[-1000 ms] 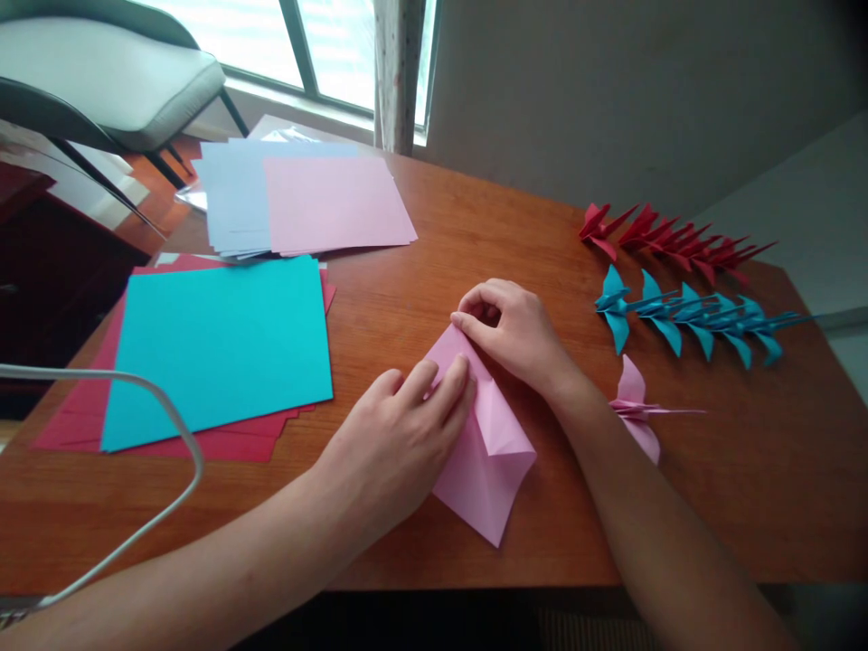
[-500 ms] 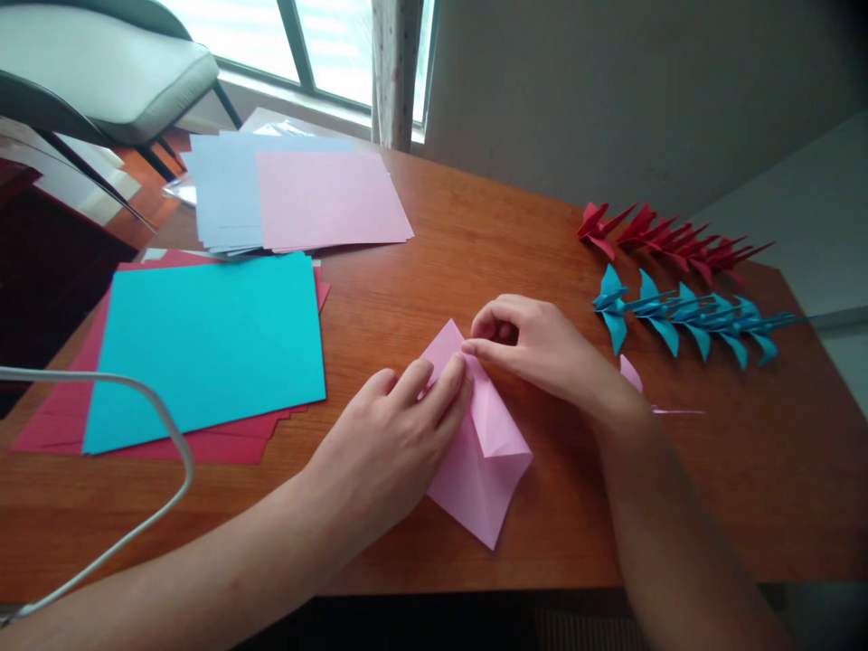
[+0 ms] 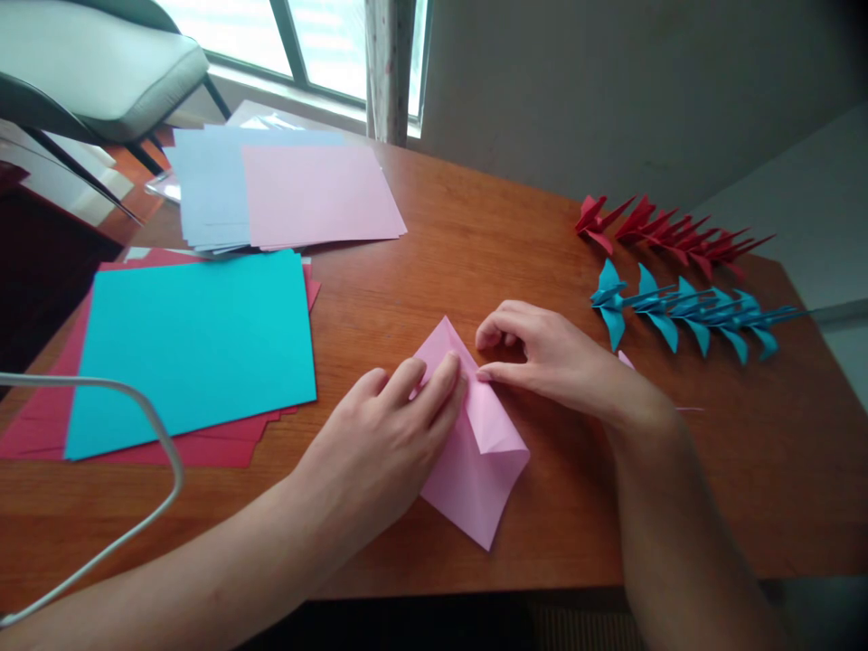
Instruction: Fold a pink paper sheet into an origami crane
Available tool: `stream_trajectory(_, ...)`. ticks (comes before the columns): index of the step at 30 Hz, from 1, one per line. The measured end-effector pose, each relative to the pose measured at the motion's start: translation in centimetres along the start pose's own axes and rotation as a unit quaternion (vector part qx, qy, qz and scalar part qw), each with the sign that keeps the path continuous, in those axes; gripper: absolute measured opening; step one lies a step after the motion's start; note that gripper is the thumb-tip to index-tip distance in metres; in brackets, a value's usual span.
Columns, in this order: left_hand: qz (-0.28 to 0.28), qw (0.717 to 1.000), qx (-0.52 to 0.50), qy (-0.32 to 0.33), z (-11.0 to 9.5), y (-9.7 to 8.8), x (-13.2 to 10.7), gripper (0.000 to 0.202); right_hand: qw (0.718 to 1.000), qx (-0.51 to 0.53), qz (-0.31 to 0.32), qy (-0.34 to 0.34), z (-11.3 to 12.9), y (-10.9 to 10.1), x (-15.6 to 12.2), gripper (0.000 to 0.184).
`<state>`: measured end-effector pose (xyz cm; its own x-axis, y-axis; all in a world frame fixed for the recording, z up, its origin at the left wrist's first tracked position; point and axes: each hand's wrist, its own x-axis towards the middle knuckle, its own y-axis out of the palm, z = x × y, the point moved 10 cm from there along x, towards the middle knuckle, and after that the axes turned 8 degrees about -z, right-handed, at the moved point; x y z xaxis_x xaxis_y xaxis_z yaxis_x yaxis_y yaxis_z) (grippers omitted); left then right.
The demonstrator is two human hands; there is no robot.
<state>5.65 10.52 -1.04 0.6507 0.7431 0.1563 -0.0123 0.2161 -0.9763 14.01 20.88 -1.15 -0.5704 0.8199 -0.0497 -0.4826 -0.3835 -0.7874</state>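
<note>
A partly folded sheet of pink origami paper (image 3: 467, 484) lies on the table, one flap turned over along its right side. My left hand (image 3: 390, 429) rests across its left half, fingers bent and fingertips pressed on the paper, holding it down; the paper beneath is hidden. At the right edge of the fold is my right hand (image 3: 542, 353), its thumb tip touching the paper. Its index finger is curled and held apart from the thumb, with nothing between them. Beyond my right wrist a small pink folded piece (image 3: 625, 360) is mostly covered.
Red paper cranes (image 3: 668, 235) and blue paper cranes (image 3: 692, 312) stand in two rows at the right. Turquoise sheets (image 3: 196, 353) lie over red sheets (image 3: 223, 449) at the left. Behind are pale pink (image 3: 322, 194) and grey-blue sheets (image 3: 210, 194). A white cable (image 3: 159, 425) loops over the left side.
My right hand has slid a little down and right along the fold, and its thumb and index finger have spread apart. My left hand stays on the paper. The view has shifted slightly.
</note>
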Motion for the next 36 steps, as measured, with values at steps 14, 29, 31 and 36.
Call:
stream_trajectory(14,-0.011,1.0,-0.005,-0.003,-0.1,0.1,0.0,0.048,0.983,-0.101,-0.146,0.05,-0.5,0.1,1.8,0.021)
stream_trajectory(29,-0.01,1.0,-0.001,-0.011,0.0,0.1,0.0,0.049,0.983,-0.066,-0.169,0.023,-0.3,-0.3,3.2,0.025)
stream_trajectory(31,-0.007,1.0,-0.002,-0.013,0.1,0.1,0.0,0.05,0.99,-0.045,-0.131,0.017,-0.4,-0.3,2.5,0.024)
stream_trajectory(36,-0.004,1.0,-0.007,-0.012,0.1,0.0,0.0,0.051,0.998,-0.028,-0.048,0.001,-0.7,-0.3,1.0,0.02)
